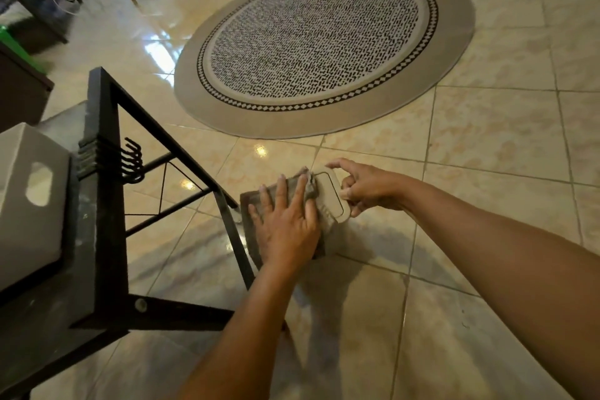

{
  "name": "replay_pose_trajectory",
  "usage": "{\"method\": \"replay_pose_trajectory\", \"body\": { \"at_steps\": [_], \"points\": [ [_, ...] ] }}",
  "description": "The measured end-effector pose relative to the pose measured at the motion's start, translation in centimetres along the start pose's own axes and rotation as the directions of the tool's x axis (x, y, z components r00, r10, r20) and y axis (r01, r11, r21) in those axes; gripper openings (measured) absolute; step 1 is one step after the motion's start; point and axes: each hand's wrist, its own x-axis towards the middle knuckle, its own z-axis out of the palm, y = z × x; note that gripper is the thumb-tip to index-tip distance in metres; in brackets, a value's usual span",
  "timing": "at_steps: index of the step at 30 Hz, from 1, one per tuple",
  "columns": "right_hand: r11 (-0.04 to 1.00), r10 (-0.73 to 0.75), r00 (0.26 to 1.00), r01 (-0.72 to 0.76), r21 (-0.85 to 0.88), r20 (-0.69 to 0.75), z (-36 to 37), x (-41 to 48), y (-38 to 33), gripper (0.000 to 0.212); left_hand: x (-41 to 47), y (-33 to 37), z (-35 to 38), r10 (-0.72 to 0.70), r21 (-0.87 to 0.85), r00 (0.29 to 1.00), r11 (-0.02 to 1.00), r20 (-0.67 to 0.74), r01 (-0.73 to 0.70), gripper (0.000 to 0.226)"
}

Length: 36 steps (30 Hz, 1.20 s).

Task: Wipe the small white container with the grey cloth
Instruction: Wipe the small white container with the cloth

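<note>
The small white container [331, 196] is held in the air above the tiled floor, its flat rounded-rectangle face turned up. My right hand [363, 187] grips its right edge with thumb and fingers. The grey cloth [251, 204] lies over the container's left part, hanging down below it. My left hand [285, 221] presses flat on the cloth with fingers spread, covering much of the container's left half.
A black metal rack [104, 172] with hooks stands at the left, holding a white box [29, 204] with a handle cutout. A round patterned rug [324, 42] lies on the glossy floor ahead. Dark furniture sits at the far left.
</note>
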Motion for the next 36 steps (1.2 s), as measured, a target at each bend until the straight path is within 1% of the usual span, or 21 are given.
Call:
{"method": "replay_pose_trajectory", "body": {
  "at_steps": [3,4,7,10,13,16,17,20,21,23,24,25,26,27,28,29,30,33,34,35,36],
  "points": [
    [1.0,-0.009,1.0,0.009,-0.019,0.016,0.1,0.2,-0.1,0.074,-0.5,1.0,0.7,0.231,-0.018,0.973,0.973,0.015,-0.231,0.055],
    [1.0,-0.011,1.0,0.011,-0.028,0.017,0.2,0.3,0.0,0.075,0.4,1.2,0.6,0.271,-0.016,0.962,0.962,0.011,-0.271,0.053],
    [0.999,-0.021,1.0,0.021,-0.028,0.006,0.1,0.2,0.1,0.078,2.1,1.1,0.2,0.295,-0.004,0.955,0.955,-0.02,-0.296,0.052],
    [0.999,-0.014,1.0,0.014,-0.033,0.001,0.1,0.1,-0.1,0.075,2.1,0.5,0.1,0.388,0.025,0.922,0.921,0.021,-0.388,0.054],
    [1.0,-0.009,1.0,0.009,-0.018,0.018,0.2,0.2,-0.1,0.073,2.8,-0.2,-0.1,0.337,0.033,0.942,0.941,0.006,-0.337,0.054],
    [1.0,-0.016,0.999,0.016,-0.022,0.035,0.1,0.0,-0.1,0.068,2.3,-0.2,0.1,0.42,0.043,0.907,0.906,0.029,-0.421,0.058],
    [1.0,-0.018,0.999,0.019,-0.022,0.036,0.1,-0.1,-0.2,0.067,2.3,-0.2,0.0,0.421,0.049,0.907,0.905,0.036,-0.422,0.058],
    [1.0,-0.015,0.999,0.016,-0.018,0.032,0.2,0.0,-0.5,0.068,3.0,-0.3,-0.4,0.314,0.038,0.949,0.949,0.011,-0.314,0.056],
    [1.0,-0.014,0.999,0.015,-0.022,0.032,0.2,0.0,-0.6,0.068,2.7,-0.2,-0.2,0.326,0.036,0.945,0.944,0.013,-0.327,0.055],
    [0.999,-0.008,0.999,0.009,-0.036,0.035,0.1,-0.1,-0.5,0.067,1.4,-0.1,0.3,0.4,0.065,0.916,0.914,0.03,-0.401,0.057],
    [0.999,-0.004,0.999,0.006,-0.038,0.036,0.0,-0.2,-0.4,0.067,1.0,-0.4,0.4,0.398,0.08,0.917,0.913,0.027,-0.399,0.058],
    [0.999,-0.002,0.999,0.003,-0.037,0.033,0.1,-0.2,-0.4,0.066,1.0,-0.9,0.4,0.339,0.076,0.941,0.938,0.006,-0.339,0.059],
    [0.999,0.0,1.0,0.001,-0.038,0.027,0.1,-0.1,-0.5,0.065,1.1,-1.4,0.3,0.215,0.053,0.976,0.975,-0.027,-0.214,0.059],
    [0.999,0.001,1.0,0.0,-0.039,0.018,0.2,0.0,-0.5,0.064,1.1,-1.7,0.1,0.068,0.024,0.996,0.997,-0.056,-0.067,0.059],
    [0.999,0.003,1.0,-0.002,-0.04,0.013,0.3,0.0,-0.5,0.064,0.8,-1.7,0.0,-0.038,0.004,0.997,0.999,-0.066,0.039,0.06],
    [0.999,0.004,1.0,-0.003,-0.036,0.013,0.3,0.0,-0.6,0.065,0.2,-1.2,0.2,-0.076,-0.002,0.995,0.997,-0.061,0.076,0.061],
    [1.0,0.006,1.0,-0.005,-0.03,0.018,0.2,0.0,-0.6,0.065,-0.6,-0.3,0.5,-0.048,-0.004,0.998,0.999,-0.046,0.048,0.061],
    [0.999,0.004,1.0,-0.002,-0.044,0.03,0.4,0.0,-0.5,0.068,-0.9,2.4,1.3,0.135,-0.006,0.99,0.991,-0.033,-0.135,0.058],
    [0.999,-0.001,1.0,0.002,-0.041,0.03,0.4,0.1,-0.5,0.07,0.1,2.7,1.1,0.131,-0.019,0.991,0.991,-0.037,-0.132,0.059],
    [0.999,-0.001,1.0,0.001,-0.032,0.022,0.5,0.2,-0.4,0.071,1.2,2.5,0.6,0.072,-0.042,0.997,0.996,-0.036,-0.074,0.06],
    [1.0,0.004,1.0,-0.004,-0.028,0.008,0.5,0.3,-0.4,0.072,2.0,1.9,0.3,-0.024,-0.064,0.999,0.998,-0.036,0.021,0.062]
  ]
}}
